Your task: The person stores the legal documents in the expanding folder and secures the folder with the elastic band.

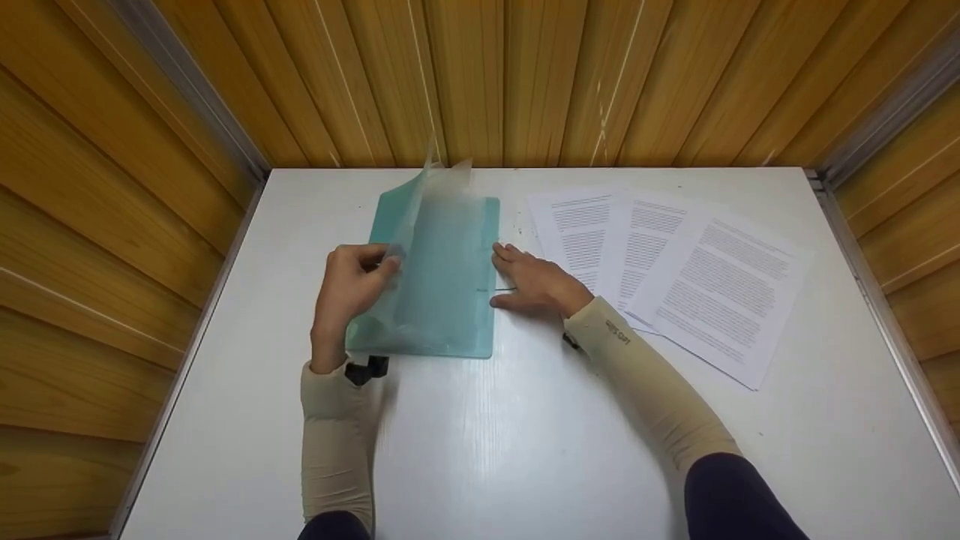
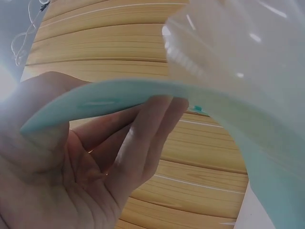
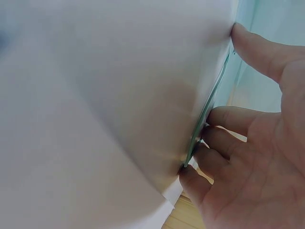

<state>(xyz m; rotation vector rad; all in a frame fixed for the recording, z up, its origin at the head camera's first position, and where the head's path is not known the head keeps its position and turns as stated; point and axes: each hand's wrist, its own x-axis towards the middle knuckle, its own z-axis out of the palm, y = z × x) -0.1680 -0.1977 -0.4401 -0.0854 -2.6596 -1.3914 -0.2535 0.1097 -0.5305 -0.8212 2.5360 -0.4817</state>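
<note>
A teal plastic folder (image 1: 457, 300) lies on the white table, its front cover (image 2: 119, 93) raised and bent over to the left. Clear plastic sleeves (image 1: 450, 180) stand up with the cover, their top corners flaring. My left hand (image 1: 352, 281) pinches the cover at its left side, thumb on one face and fingers on the other. At the folder's right edge, my right hand (image 1: 536, 277) rests with fingers spread, fingertips (image 3: 217, 114) touching that edge. A thin dark cord (image 1: 504, 289) shows between its thumb and fingers.
Several printed sheets (image 1: 727, 300) lie fanned out on the table to the right, near my right forearm. Wood-look panels (image 1: 540, 82) wall in the back and both sides of the table (image 1: 465, 450).
</note>
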